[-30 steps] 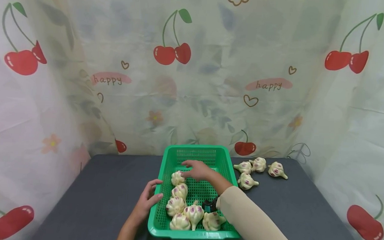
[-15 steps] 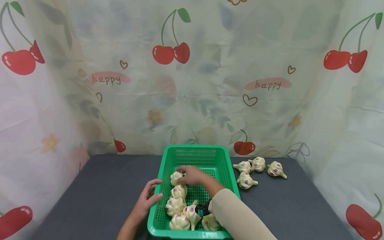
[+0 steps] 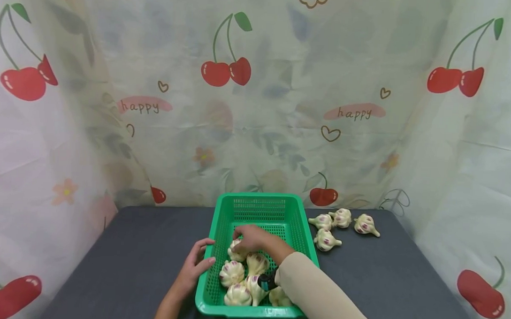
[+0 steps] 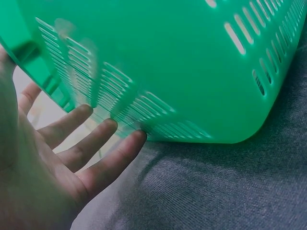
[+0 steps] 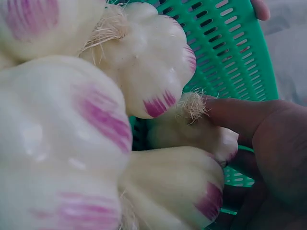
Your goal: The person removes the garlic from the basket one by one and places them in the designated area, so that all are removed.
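Note:
Near the left wall inside the green basket (image 3: 256, 313), my right hand (image 3: 252, 238) grips a garlic bulb (image 3: 235, 253). In the right wrist view the thumb (image 5: 240, 115) lies against that bulb (image 5: 177, 128), and the other fingers are partly hidden behind it. Another bulb (image 3: 257, 263) sits just right of the held one. Several more, such as this white and purple bulb (image 3: 232, 273), lie at the basket's near end, partly covered by my right arm. My left hand (image 3: 194, 264) touches the basket's left side from outside, its fingers (image 4: 117, 158) extended along the slotted wall.
On the dark table (image 3: 150, 259), several garlic bulbs lie to the right of the basket, among them one with its stem pointing right (image 3: 366, 225). A printed curtain (image 3: 256, 131) surrounds the table at the back and sides.
My right hand has come down onto the far left bulb and moved it toward me. The bulb in front of it has shifted right. The left hand stays by the basket's side.

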Action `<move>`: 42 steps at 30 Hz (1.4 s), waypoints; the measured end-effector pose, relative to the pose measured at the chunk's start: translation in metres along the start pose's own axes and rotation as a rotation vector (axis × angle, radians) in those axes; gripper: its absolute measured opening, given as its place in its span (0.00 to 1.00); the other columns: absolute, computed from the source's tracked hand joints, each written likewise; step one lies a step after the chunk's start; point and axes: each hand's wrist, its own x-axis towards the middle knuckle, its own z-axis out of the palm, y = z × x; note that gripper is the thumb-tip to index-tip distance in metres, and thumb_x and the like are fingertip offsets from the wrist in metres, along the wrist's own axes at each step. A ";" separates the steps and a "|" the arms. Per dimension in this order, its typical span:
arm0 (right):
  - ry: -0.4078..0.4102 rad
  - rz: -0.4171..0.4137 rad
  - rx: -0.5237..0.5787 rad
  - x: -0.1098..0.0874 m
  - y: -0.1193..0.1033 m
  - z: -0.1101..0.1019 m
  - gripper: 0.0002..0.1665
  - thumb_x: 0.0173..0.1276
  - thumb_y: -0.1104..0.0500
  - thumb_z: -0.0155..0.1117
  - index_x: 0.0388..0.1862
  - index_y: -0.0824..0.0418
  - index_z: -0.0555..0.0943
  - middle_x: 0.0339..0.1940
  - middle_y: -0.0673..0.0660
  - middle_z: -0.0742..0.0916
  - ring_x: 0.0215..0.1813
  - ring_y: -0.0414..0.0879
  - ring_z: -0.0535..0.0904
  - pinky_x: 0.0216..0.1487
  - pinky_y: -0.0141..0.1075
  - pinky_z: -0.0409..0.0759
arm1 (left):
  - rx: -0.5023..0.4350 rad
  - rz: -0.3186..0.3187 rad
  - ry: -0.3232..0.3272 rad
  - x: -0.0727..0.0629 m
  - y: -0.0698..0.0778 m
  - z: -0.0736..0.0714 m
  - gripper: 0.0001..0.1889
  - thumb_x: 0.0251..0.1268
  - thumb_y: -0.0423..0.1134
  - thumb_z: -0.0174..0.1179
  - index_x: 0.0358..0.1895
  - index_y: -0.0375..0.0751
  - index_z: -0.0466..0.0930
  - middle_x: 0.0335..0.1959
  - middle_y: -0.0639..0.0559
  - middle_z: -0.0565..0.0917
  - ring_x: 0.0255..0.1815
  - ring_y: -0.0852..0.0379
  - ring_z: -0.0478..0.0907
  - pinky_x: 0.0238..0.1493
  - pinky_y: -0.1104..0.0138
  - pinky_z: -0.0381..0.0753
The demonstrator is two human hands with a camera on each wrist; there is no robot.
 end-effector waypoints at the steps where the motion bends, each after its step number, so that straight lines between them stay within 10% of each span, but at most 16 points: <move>1: -0.014 -0.002 -0.007 -0.001 0.000 0.000 0.19 0.66 0.52 0.67 0.53 0.56 0.81 0.50 0.52 0.83 0.48 0.46 0.78 0.44 0.40 0.76 | -0.002 0.001 0.000 0.000 0.000 0.000 0.21 0.67 0.27 0.53 0.63 0.34 0.65 0.58 0.29 0.71 0.53 0.37 0.74 0.45 0.61 0.78; 13: -0.079 -0.058 -0.102 -0.011 0.004 -0.004 0.19 0.70 0.54 0.62 0.58 0.57 0.80 0.54 0.52 0.82 0.57 0.47 0.76 0.54 0.40 0.74 | 0.002 0.009 0.010 0.001 -0.002 0.000 0.21 0.67 0.27 0.53 0.63 0.34 0.66 0.57 0.30 0.72 0.51 0.44 0.76 0.44 0.61 0.78; 22: -0.063 -0.054 0.083 -0.021 0.012 -0.013 0.14 0.66 0.59 0.66 0.49 0.60 0.81 0.47 0.53 0.82 0.51 0.49 0.77 0.50 0.44 0.75 | -0.014 -0.010 0.012 0.000 -0.002 0.000 0.21 0.67 0.27 0.53 0.63 0.35 0.65 0.58 0.30 0.72 0.50 0.45 0.76 0.44 0.61 0.78; 42: -0.079 -0.069 0.074 -0.025 0.013 -0.015 0.18 0.66 0.57 0.66 0.54 0.59 0.81 0.52 0.53 0.82 0.56 0.50 0.76 0.52 0.42 0.74 | -0.006 -0.002 0.016 0.001 -0.004 0.000 0.21 0.67 0.27 0.52 0.63 0.33 0.65 0.58 0.29 0.72 0.50 0.45 0.76 0.44 0.61 0.78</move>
